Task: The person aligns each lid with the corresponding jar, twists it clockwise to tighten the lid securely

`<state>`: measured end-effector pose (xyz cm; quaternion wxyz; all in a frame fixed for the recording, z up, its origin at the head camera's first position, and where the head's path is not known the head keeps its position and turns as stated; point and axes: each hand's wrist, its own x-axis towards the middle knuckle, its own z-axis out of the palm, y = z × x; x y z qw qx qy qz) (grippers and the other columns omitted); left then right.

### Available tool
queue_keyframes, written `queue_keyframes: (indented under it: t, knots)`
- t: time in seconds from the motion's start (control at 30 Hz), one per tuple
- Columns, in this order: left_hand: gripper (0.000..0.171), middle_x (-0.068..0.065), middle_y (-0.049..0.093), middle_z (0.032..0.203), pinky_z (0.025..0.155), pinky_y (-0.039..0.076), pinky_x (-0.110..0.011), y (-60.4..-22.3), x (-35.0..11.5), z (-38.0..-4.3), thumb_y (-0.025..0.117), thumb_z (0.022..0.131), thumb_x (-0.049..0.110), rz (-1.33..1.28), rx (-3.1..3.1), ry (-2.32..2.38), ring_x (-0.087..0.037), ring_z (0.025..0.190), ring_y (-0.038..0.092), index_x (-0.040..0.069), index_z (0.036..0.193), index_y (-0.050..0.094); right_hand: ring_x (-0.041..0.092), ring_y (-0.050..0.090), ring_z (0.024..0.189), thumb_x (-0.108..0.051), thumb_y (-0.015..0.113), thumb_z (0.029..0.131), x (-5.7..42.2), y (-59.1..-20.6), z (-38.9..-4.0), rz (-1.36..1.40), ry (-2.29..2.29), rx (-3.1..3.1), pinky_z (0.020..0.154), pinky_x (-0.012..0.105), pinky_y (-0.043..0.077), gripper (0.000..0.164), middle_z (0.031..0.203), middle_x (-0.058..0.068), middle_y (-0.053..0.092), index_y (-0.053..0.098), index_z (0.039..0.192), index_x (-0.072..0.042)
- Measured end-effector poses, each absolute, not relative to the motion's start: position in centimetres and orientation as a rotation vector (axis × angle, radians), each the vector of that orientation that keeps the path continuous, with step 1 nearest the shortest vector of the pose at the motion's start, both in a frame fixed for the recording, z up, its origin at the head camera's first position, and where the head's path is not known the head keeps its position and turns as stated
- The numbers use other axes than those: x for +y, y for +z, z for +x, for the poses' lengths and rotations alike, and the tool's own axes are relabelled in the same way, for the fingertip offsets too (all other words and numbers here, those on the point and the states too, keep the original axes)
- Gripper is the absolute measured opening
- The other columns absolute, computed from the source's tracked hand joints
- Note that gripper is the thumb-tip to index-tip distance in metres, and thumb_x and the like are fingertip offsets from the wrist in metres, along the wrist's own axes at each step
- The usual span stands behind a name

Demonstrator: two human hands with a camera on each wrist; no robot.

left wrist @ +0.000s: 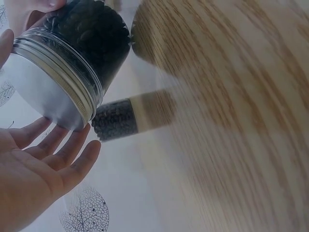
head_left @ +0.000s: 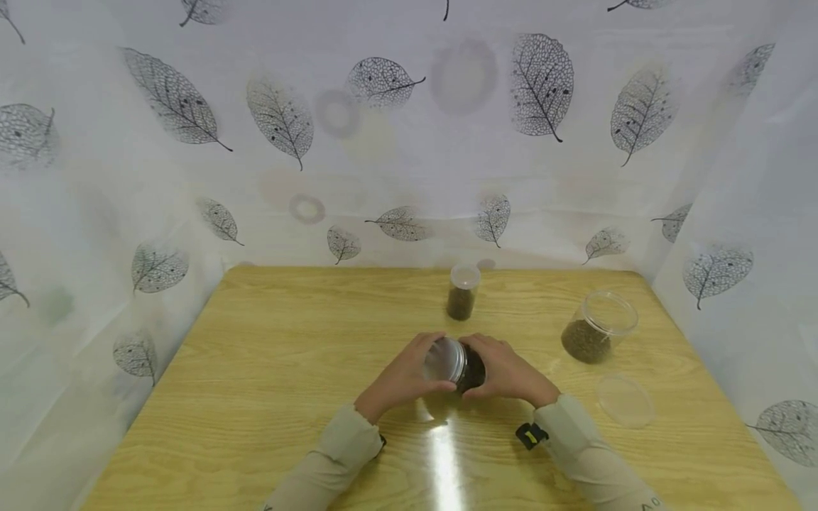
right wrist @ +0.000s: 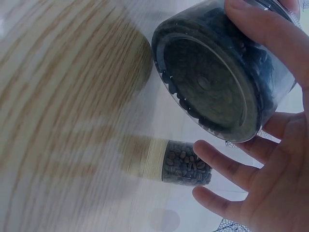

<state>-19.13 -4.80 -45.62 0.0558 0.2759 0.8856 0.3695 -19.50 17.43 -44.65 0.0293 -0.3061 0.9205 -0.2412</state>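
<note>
- Between the two hands, tilted onto its side, is a clear, round bean jar (head_left: 473, 370) packed with dark beans (left wrist: 99, 31); whether its edge touches the wood-grained table (head_left: 287, 341) I cannot tell.
- On the bean jar's left end sits a ridged, silver metal lid (left wrist: 46, 94); the left hand (head_left: 407, 370) grips it between thumb and spread fingers.
- Around the bean jar's right end, the right hand (head_left: 508, 370) grips the wall, thumb opposite fingers, two fingers standing free.
- At the bean jar, the lid is on, not off; whether it is being tightened or loosened cannot be told, so turning work seems unfinished.
- Beyond the bean jar stands a slim, clear canister (head_left: 460, 301), partly filled with beans.
- Right of the bean jar, a wide clear tub (head_left: 586, 342) holds brown contents and seems uncovered; nearer the person, a thin translucent disc (head_left: 626, 401), probably its cover, lies flat.
- Behind the bean jar hangs a pale, leaf-printed sheet (head_left: 396, 152).
</note>
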Motion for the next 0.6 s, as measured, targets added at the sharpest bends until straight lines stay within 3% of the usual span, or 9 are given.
queue_keyframes:
  t: [0.6]
  knots:
    - [0.088,-0.005,0.041,0.143,0.104,0.041,-0.04,-45.76,-4.64,-19.54,0.076,0.075,0.042,0.858,2.643,1.117,-0.02,0.128,0.045,0.01,0.145,0.032,0.028,0.054,0.114,-0.037,0.087,0.061,17.54,-45.05,-19.61,-0.95,-0.773,2.831,0.093,0.057,0.042,0.088,0.128,0.009,0.056,0.046,0.133,-0.007]
